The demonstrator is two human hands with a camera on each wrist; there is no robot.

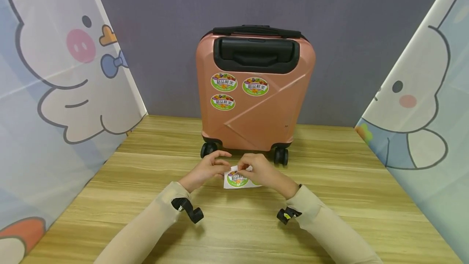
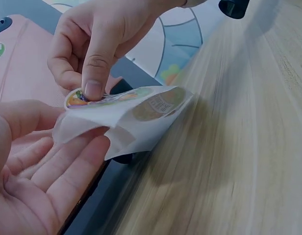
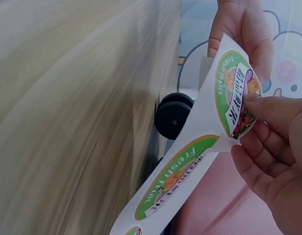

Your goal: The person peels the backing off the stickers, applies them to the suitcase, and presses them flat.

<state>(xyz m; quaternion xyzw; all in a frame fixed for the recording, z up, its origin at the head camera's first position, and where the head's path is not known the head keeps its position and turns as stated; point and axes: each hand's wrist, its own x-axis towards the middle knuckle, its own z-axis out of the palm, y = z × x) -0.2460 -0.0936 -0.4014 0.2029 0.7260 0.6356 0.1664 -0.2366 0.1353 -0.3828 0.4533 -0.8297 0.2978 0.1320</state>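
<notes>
A white strip of backing paper with oval fruit stickers is held above the wooden table, in front of a pink suitcase. My left hand grips the strip's end, its thumb at the edge and fingertips beneath, as the left wrist view shows. With thumb and fingers, my right hand pinches the edge of the end sticker. That edge stands lifted off the paper; the rest of the sticker lies against it. Another green-rimmed sticker lies further along the strip.
Three oval stickers, among them an upper right one, are on the suitcase's front. Its black wheels stand on the wooden table just behind the hands. Cartoon-printed panels flank the table, and a grey wall rises behind.
</notes>
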